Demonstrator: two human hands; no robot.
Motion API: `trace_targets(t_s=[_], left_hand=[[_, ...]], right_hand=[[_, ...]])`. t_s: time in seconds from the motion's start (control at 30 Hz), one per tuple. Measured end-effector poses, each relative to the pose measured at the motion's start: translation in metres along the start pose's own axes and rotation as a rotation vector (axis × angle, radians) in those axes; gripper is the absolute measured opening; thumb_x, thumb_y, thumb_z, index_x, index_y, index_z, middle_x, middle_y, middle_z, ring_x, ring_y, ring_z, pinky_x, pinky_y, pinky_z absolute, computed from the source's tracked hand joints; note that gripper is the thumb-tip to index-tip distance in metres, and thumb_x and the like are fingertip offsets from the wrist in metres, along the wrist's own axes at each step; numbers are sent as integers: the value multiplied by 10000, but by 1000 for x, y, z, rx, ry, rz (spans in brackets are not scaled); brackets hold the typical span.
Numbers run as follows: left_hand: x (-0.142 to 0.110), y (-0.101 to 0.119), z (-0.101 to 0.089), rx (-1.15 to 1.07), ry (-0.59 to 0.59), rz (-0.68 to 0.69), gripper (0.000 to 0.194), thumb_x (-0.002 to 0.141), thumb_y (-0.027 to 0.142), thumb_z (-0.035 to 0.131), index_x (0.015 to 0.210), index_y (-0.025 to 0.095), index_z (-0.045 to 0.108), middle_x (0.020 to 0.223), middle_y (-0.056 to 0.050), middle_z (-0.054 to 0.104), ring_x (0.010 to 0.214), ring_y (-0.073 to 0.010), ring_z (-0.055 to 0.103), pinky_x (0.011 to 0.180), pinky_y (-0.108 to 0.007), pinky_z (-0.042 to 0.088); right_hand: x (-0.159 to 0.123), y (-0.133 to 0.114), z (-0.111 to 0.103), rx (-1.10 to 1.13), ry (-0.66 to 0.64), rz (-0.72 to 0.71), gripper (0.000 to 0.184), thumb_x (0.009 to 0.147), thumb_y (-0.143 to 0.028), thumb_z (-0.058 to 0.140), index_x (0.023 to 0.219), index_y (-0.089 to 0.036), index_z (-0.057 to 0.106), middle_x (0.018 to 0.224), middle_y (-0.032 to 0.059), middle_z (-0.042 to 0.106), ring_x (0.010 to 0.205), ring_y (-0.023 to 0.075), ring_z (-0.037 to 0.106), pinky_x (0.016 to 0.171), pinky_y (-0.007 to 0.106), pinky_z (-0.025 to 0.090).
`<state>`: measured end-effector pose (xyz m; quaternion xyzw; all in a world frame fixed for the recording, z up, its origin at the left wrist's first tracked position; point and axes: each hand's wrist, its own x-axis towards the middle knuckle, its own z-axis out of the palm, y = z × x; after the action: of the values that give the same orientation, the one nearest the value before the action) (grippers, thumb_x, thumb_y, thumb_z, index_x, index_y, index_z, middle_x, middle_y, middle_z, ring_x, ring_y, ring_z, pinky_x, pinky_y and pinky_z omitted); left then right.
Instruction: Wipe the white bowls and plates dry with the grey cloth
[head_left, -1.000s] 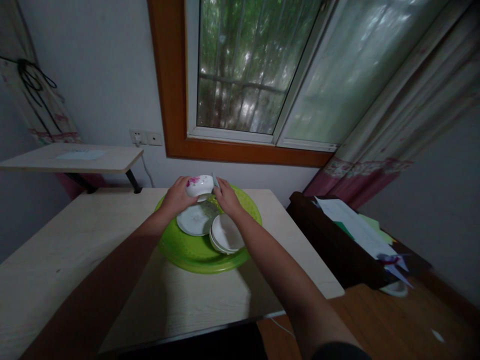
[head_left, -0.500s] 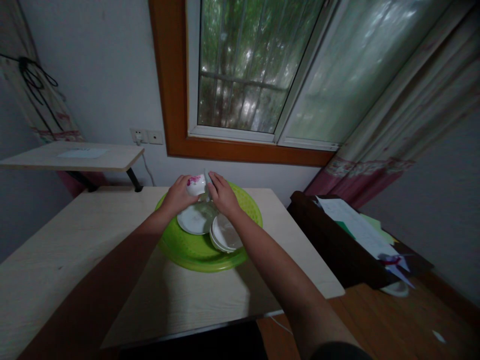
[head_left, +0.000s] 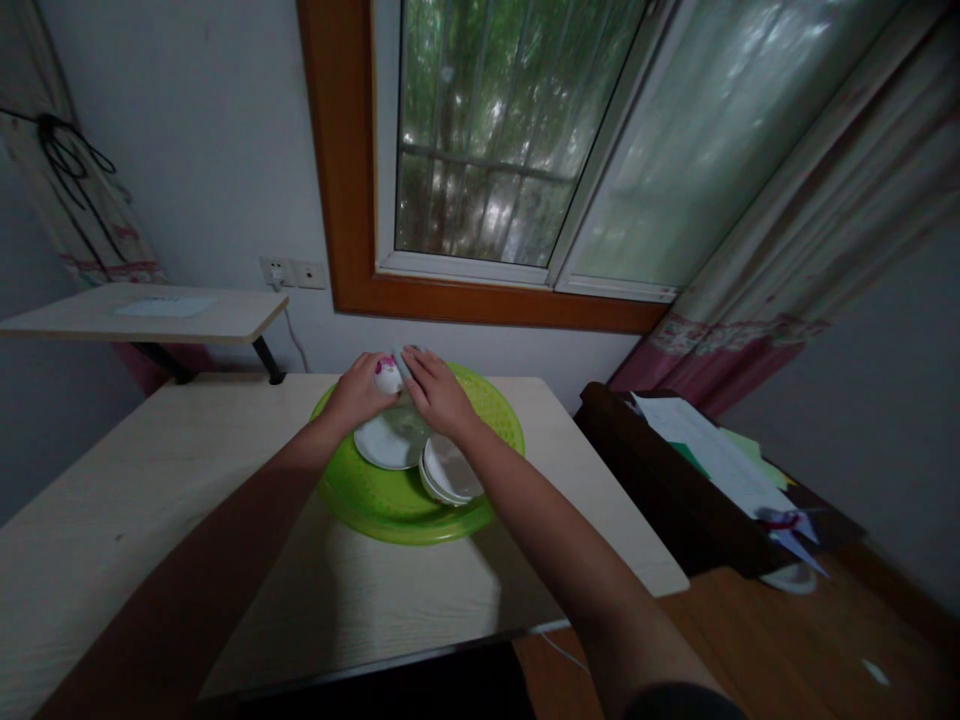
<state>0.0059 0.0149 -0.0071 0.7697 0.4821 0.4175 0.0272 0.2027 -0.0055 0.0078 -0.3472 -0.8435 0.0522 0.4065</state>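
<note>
My left hand [head_left: 358, 392] is closed around a small white bowl [head_left: 387, 378] with a pink flower pattern. Held tilted, the bowl is above the back of a round green basin [head_left: 367, 515]. Against the bowl's right side my right hand [head_left: 442, 393] presses a thin grey pad [head_left: 402, 364], perhaps a cloth; most of it is hidden by the fingers. Below the hands a white plate [head_left: 386, 442] lies in the basin, with something clear and greenish over its back part. Nested white bowls [head_left: 450, 470] stand beside it, under my right wrist.
The basin rests on a pale wooden table [head_left: 247, 480]. A raised shelf [head_left: 90, 315] with a paper on it stands at the back left. Behind are a wall socket [head_left: 277, 272] and a window. Right of the table is a dark cabinet [head_left: 667, 480] with papers.
My right hand and the grey pad have shifted slightly left over the bowl, covering more of it. The bowl has turned a little; the basin and its dishes have stayed put.
</note>
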Motion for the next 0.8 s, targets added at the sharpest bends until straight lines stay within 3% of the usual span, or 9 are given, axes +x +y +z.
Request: trace_targets(t_s=[0.1, 0.2, 0.37, 0.53, 0.63, 0.8], left_hand=[[1, 0, 0, -1, 14, -32, 448, 626, 244, 729, 1039, 197, 563, 1015, -86, 592, 974, -281, 592, 888, -419, 500], [3, -3, 0, -40, 94, -86, 503, 612, 253, 751, 1075, 195, 562, 1043, -90, 609, 1001, -284, 599, 908, -422, 501], [4, -7, -2, -103, 180, -202, 591, 639, 380, 797, 1151, 204, 559, 1110, -100, 631, 1050, -289, 617, 929, -430, 509], [3, -5, -3, -96, 162, -196, 614, 653, 402, 796, 1178, 188, 563, 1152, -122, 630, 1063, -293, 621, 929, -433, 512], [3, -4, -3, -95, 142, -189, 625, 656, 402, 787, 1195, 181, 560, 1163, -125, 630, 1062, -289, 623, 925, -425, 512], [4, -3, -3, -69, 116, -184, 588, 652, 359, 765, 1174, 172, 572, 1130, -110, 649, 1054, -270, 623, 932, -396, 504]], right_hand=[[0, -12, -1, -36, -65, -77, 496, 1003, -384, 452, 1486, -272, 463, 1556, 30, 434, 1506, 243, 263, 1261, 509, 173], [0, -14, -2, -62, -65, -77, 505, 1005, -380, 451, 1499, -272, 442, 1579, 22, 397, 1521, 249, 224, 1267, 524, 140], [1, 3, 0, -22, 36, 76, 545, 1020, -415, 391, 1535, -240, 378, 1604, 52, 350, 1498, 245, 278, 1261, 498, 187], [0, 19, 3, -27, 90, 165, 549, 1033, -418, 338, 1509, -156, 418, 1558, 123, 416, 1450, 241, 369, 1242, 454, 258], [-1, 17, 2, -81, 71, 101, 542, 1036, -393, 339, 1513, -144, 409, 1564, 131, 405, 1452, 236, 366, 1238, 446, 270], [-1, -1, -1, -175, -33, -103, 510, 1032, -337, 380, 1532, -238, 379, 1605, 46, 352, 1506, 219, 265, 1251, 465, 239]])
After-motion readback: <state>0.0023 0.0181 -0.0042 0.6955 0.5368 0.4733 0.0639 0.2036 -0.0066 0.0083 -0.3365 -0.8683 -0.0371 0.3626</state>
